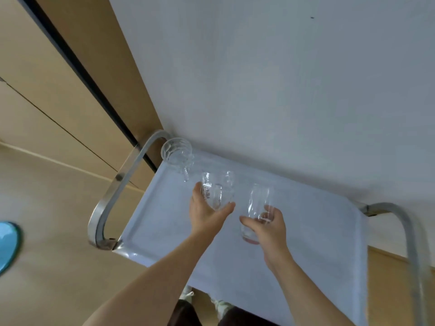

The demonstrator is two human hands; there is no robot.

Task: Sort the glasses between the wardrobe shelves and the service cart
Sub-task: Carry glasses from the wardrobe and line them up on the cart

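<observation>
White cart top (306,243) fills the foreground, against a pale wall (282,78). Above it the right hand (270,229) grips a clear glass (257,205); the left hand (207,212) holds another glass (215,192). Farther back, a glass mug (176,152) stands in the cart's corner beside the metal handle (122,184).

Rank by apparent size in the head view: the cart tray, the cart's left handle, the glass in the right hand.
1. cart tray
2. left handle
3. glass in the right hand, smallest although it is near the camera
</observation>
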